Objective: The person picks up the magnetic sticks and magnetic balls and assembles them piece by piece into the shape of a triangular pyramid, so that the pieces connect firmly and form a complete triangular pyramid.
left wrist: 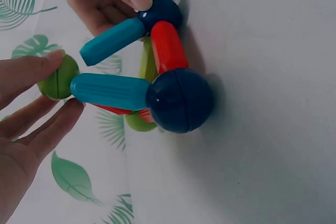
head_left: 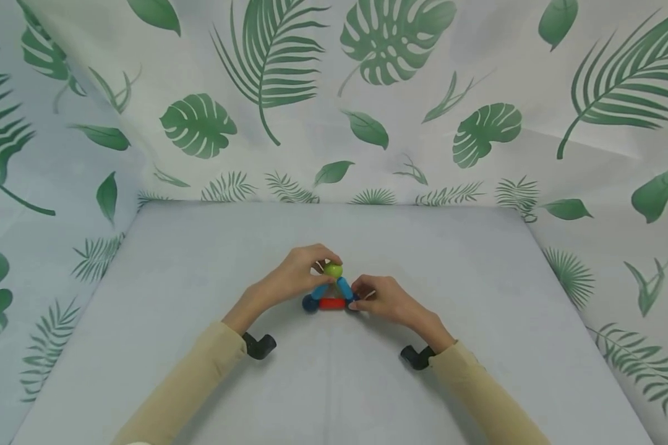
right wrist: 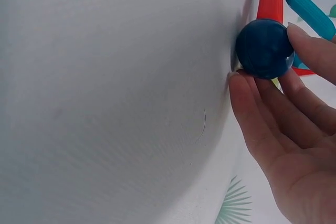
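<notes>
A small frame of toy magnetic sticks and balls stands on the table. My left hand (head_left: 297,271) pinches the green ball (left wrist: 59,77) at its top between thumb and fingers. From that ball a blue stick (left wrist: 110,91) runs down to the left dark blue ball (left wrist: 181,100). A red stick (head_left: 332,303) joins it to the right dark blue ball (right wrist: 264,49), which my right hand (head_left: 386,300) grips with thumb and fingertips. The second blue stick (left wrist: 113,41) rises from the right ball; its upper end appears apart from the green ball in the left wrist view.
Behind the front sticks, a yellow-green stick (left wrist: 148,60) and another green ball (left wrist: 140,122) are partly hidden. The white table (head_left: 200,247) meets a leaf-printed cloth (head_left: 306,154) at the back and sides. A black wrist mount (head_left: 260,346) hangs under each forearm.
</notes>
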Demonstrator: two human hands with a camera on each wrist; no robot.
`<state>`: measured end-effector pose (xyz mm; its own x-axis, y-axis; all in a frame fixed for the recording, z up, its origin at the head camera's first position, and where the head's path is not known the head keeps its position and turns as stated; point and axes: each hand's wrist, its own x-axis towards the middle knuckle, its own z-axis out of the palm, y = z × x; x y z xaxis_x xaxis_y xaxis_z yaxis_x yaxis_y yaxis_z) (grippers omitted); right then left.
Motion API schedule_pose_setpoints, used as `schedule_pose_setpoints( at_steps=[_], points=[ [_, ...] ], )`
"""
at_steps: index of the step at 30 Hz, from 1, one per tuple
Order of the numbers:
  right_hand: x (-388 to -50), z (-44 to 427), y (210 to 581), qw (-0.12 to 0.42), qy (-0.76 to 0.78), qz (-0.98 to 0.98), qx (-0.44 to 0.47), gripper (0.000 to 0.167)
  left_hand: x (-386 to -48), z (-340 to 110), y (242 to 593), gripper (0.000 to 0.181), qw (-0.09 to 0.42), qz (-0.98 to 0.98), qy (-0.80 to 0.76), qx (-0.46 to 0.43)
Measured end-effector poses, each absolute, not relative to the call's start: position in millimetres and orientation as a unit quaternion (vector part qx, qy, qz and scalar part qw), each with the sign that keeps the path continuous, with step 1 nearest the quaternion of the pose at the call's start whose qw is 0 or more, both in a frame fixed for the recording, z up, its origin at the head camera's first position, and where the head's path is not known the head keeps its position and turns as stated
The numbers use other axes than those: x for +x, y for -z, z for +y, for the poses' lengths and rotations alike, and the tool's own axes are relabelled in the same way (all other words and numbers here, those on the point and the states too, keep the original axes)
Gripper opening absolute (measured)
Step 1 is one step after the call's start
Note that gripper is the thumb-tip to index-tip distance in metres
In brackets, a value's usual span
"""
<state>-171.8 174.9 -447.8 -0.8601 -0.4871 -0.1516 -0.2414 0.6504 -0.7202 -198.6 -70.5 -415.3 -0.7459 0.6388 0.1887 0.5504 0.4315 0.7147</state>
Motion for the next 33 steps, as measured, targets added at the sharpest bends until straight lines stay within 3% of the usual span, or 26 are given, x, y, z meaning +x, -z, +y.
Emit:
schedule_pose_setpoints(
  at_steps=[18,24,27,33],
  points=[
    [-170.8,175.5,452.4,0.157,0.376,0.876,-0.256,0.023,-175.8,-73.4,438.4,0.052,0.022,0.848,-0.410,0.334],
    [-169.9,175.5,453.1,0.149,0.366,0.884,-0.249,0.023,-167.6,-78.7,447.8,0.064,0.080,0.879,-0.396,0.255],
    [-169.9,174.9,452.0,0.146,0.364,0.891,-0.228,0.022,-165.3,-82.6,455.9,0.058,0.112,0.898,-0.371,0.207],
    [-174.4,172.5,451.7,0.140,0.364,0.896,-0.211,0.021,-171.3,-83.2,463.8,0.036,0.108,0.903,-0.378,0.173]
  ],
)
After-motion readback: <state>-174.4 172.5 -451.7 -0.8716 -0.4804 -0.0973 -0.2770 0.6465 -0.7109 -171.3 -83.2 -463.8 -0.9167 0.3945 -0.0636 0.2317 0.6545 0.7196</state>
